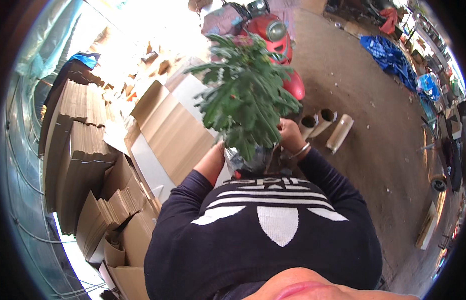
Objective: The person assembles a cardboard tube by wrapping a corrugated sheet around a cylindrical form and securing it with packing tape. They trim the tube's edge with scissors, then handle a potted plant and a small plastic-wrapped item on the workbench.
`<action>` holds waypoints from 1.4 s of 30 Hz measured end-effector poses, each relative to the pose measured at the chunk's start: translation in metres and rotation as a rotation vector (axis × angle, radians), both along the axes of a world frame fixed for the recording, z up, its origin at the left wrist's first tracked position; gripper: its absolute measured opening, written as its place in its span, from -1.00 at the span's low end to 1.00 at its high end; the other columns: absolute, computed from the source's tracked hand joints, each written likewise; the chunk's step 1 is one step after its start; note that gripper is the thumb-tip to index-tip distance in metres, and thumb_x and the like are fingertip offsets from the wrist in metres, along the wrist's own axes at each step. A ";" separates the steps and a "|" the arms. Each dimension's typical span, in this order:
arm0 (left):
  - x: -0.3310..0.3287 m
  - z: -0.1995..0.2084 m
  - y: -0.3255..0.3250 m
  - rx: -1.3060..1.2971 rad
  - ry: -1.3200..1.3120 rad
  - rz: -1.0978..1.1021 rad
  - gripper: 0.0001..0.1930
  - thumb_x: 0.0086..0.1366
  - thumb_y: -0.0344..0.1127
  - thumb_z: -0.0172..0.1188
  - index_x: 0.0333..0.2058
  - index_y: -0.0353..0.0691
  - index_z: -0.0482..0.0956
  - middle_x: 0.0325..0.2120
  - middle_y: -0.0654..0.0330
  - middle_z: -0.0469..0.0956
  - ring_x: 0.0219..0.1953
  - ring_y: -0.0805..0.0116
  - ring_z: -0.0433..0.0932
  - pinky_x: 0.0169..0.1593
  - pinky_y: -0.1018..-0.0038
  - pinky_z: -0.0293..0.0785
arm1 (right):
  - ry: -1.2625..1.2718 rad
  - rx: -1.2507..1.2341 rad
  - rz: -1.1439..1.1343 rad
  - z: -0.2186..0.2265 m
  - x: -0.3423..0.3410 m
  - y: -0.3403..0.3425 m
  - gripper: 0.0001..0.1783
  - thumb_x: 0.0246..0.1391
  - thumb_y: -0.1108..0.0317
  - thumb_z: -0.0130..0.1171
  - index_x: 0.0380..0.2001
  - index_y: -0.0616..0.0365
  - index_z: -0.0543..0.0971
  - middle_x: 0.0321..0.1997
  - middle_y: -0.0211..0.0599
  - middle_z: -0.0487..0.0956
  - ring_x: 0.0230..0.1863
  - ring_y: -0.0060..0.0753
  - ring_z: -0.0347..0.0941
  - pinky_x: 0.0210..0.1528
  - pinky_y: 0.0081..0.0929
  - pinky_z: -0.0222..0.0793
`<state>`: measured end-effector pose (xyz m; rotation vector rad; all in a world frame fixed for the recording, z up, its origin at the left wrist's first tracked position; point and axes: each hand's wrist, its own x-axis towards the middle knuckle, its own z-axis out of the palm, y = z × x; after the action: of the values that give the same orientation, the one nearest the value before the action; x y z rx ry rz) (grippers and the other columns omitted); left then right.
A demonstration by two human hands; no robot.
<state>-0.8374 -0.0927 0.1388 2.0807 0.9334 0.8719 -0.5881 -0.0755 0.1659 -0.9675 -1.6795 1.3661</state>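
Note:
A bushy bunch of green leafy stems (245, 90), with a few reddish spots near its top, rises in front of my chest. Clear plastic (243, 161) shows around its lower part. At the right edge of the leaves, my right hand (291, 136) has its fingers curled closed against the bunch; a bangle circles that wrist. My left hand (221, 150) reaches to the bunch's lower left side. Leaves and plastic hide its fingers, so its grip does not show.
Flat cardboard sheets (165, 132) lean at the left, beside tall cardboard stacks (85, 145). A red scooter (293, 85) stands beyond the leaves. Brown tubes (322, 121) and a wrapped roll (340, 134) are on the floor at the right. Farther right lies a blue tarp (388, 56).

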 end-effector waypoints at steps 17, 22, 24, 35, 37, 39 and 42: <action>-0.004 0.009 -0.023 -0.435 -0.346 0.108 -0.51 0.43 -0.14 0.12 0.27 -0.15 0.41 0.22 0.13 0.45 0.30 0.23 0.35 0.42 0.25 0.16 | -0.155 0.449 -0.203 0.011 -0.002 -0.021 -0.81 0.07 0.30 0.26 -0.33 0.20 0.61 -0.37 0.05 0.63 -0.36 0.18 0.56 -0.34 -0.06 0.46; -0.006 0.012 -0.032 -0.501 -0.421 0.134 -0.50 0.43 -0.14 0.12 0.27 -0.15 0.40 0.22 0.12 0.45 0.30 0.22 0.35 0.41 0.24 0.17 | 0.038 0.709 -0.137 0.023 0.001 -0.028 -0.79 0.08 0.31 0.24 -0.23 0.15 0.64 -0.26 -0.09 0.66 -0.26 0.09 0.59 -0.25 -0.10 0.49; -0.004 0.012 -0.034 -0.523 -0.447 0.141 -0.50 0.43 -0.14 0.12 0.28 -0.15 0.40 0.22 0.12 0.45 0.30 0.22 0.35 0.41 0.24 0.17 | 0.025 0.771 -0.127 0.025 0.006 -0.033 -0.79 0.10 0.32 0.23 -0.20 0.11 0.66 -0.20 -0.18 0.67 -0.20 0.04 0.60 -0.18 -0.16 0.51; 0.014 0.012 -0.012 -0.653 -0.595 0.117 -0.49 0.43 -0.14 0.12 0.29 -0.16 0.37 0.22 0.11 0.45 0.29 0.21 0.37 0.40 0.23 0.19 | 0.057 0.668 -0.028 0.020 0.043 -0.024 -0.65 0.05 0.43 0.21 -0.04 0.17 0.60 -0.10 -0.20 0.65 -0.05 -0.16 0.57 0.02 -0.26 0.46; 0.017 0.012 -0.006 -0.678 -0.621 0.108 -0.49 0.43 -0.14 0.12 0.29 -0.16 0.37 0.21 0.11 0.45 0.29 0.21 0.37 0.40 0.22 0.20 | 0.042 0.611 -0.011 0.021 0.052 -0.031 -0.67 0.06 0.43 0.21 -0.06 0.16 0.61 -0.12 -0.19 0.64 -0.07 -0.15 0.57 -0.01 -0.26 0.47; 0.021 0.012 0.001 -0.693 -0.642 0.099 -0.48 0.43 -0.14 0.12 0.29 -0.16 0.37 0.21 0.10 0.45 0.29 0.21 0.37 0.40 0.22 0.20 | 0.028 0.582 0.004 0.024 0.060 -0.039 -0.69 0.06 0.42 0.21 -0.07 0.15 0.61 -0.14 -0.18 0.64 -0.10 -0.14 0.57 -0.04 -0.26 0.47; 0.025 0.013 0.012 -0.712 -0.673 0.077 -0.48 0.43 -0.14 0.12 0.30 -0.16 0.36 0.21 0.10 0.45 0.28 0.21 0.37 0.40 0.22 0.21 | 0.019 0.561 0.000 0.032 0.069 -0.044 -0.71 0.07 0.41 0.21 -0.10 0.14 0.62 -0.16 -0.17 0.64 -0.14 -0.13 0.57 -0.09 -0.26 0.47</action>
<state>-0.8125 -0.0804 0.1522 1.0483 0.7856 0.9976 -0.5196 -0.1192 0.1976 -0.6229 -1.8972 0.8202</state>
